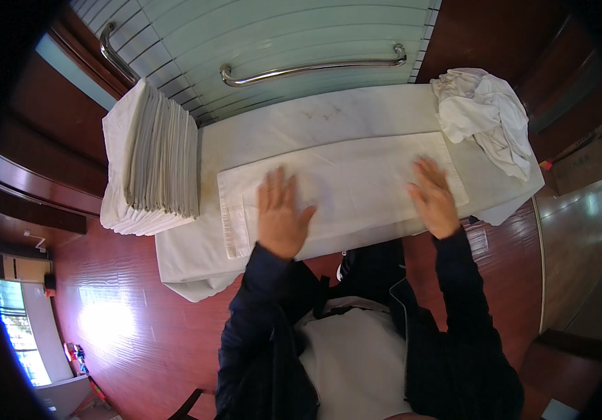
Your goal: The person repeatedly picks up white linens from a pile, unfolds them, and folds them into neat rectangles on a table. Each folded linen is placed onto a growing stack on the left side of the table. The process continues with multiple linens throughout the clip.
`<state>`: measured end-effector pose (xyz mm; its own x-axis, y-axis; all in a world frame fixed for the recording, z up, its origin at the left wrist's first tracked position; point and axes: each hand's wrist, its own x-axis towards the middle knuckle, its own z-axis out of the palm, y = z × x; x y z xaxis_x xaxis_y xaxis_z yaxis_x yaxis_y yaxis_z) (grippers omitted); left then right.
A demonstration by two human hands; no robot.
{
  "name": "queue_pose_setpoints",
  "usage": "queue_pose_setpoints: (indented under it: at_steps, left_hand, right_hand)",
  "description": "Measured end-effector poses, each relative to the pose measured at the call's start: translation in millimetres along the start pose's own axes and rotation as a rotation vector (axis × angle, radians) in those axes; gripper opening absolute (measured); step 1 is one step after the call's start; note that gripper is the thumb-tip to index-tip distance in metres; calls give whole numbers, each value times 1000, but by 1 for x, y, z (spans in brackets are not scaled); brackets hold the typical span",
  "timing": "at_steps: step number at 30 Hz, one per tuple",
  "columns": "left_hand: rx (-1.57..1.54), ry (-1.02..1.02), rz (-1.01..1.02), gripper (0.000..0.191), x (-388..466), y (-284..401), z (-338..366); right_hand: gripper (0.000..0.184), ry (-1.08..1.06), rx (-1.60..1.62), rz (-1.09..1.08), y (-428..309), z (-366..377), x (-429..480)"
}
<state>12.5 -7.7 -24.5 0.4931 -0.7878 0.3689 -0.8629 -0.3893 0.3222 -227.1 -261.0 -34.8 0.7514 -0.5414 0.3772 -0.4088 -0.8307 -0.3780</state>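
Note:
A long white cloth (353, 173), folded into a flat strip, lies across the table in front of me. Over its left part is my left hand (282, 215), fingers spread and slightly blurred. My right hand (433, 199) is over the cloth's right part, fingers apart and blurred too. Neither hand holds anything; whether the palms touch the cloth I cannot tell. A tall stack of folded white cloths (161, 157) stands at the table's left end. At the right end lies a crumpled heap of white cloth (482, 113).
The table wears a stained white cover (280, 123) that hangs over its edges. Behind it, a metal handrail (314, 69) runs along the tiled wall. A cardboard box (579, 165) is on the right, beyond the table. Reddish floor (175, 336) surrounds me.

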Motion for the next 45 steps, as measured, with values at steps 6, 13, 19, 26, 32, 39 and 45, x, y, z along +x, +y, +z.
queue_pose_setpoints:
  at_steps: [6, 13, 19, 26, 32, 39, 45]
  left_hand:
    - [-56, 36, 147, 59, 56, 10, 54]
    - [349, 38, -175, 73, 25, -108, 15]
    - [242, 67, -203, 75, 20, -113, 11]
    - [233, 25, -173, 77, 19, -120, 8]
    - [230, 44, -187, 77, 18, -115, 11]
    - [333, 83, -128, 77, 24, -102, 15]
    - [36, 92, 90, 73, 34, 16, 43]
  right_hand:
    - [63, -157, 121, -205, -31, 70, 56]
    - [75, -86, -219, 124, 102, 27, 62]
    - [80, 54, -233, 158, 110, 16, 33]
    - [84, 214, -412, 360, 126, -9, -22]
    - [52, 406, -395, 394, 93, -28, -40]
    - [62, 179, -193, 724, 55, -48, -60]
    - [58, 202, -84, 755, 72, -46, -48]
